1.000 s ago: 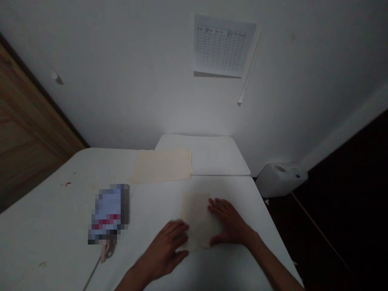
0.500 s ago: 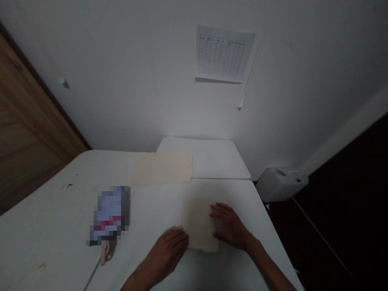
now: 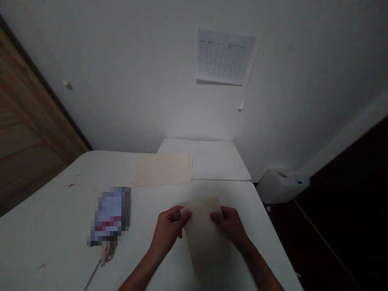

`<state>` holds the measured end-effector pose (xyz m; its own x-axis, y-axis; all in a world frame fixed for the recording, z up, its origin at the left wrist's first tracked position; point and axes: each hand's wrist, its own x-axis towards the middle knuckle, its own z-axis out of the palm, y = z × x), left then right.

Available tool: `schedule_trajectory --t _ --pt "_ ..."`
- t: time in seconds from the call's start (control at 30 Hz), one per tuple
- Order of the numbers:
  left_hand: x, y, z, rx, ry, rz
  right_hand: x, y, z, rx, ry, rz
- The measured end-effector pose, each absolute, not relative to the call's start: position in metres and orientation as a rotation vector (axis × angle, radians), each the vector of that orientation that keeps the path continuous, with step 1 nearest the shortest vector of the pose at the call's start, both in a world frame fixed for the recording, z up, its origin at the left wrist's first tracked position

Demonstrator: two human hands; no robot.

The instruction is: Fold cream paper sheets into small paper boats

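So both hands were on the sheet (image 3: 203, 238), a thin, creamy one, over the near part of the white surface (image 3: 151, 202). The left hand (image 3: 166, 228) had its upper left corner pinched, thumb on top, and the right hand (image 3: 233, 226) was clamped on the right edge near the top, thumb on top there too. Sheet was tilted, far end up; couldn't tell if the near end touched anything. Beyond the left hand was a stack (image 3: 163, 167) of similar stuff, lying flat with its edges a bit off. Off to the left sat some bluish thing (image 3: 109, 212), pixelated, so no idea what. A printed table (image 3: 224, 56) hung on the wall, and a whitish jug (image 3: 281, 186) stood right of the surface.
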<state>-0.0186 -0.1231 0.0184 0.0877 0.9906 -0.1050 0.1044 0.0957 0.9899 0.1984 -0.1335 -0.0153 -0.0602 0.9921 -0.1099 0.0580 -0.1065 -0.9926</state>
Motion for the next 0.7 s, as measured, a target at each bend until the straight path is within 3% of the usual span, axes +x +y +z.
schedule_trajectory --t 0.7 --pt "-0.018 -0.124 -0.003 1.314 1.469 1.162 0.185 -0.143 -0.032 -1.461 -1.209 1.183"
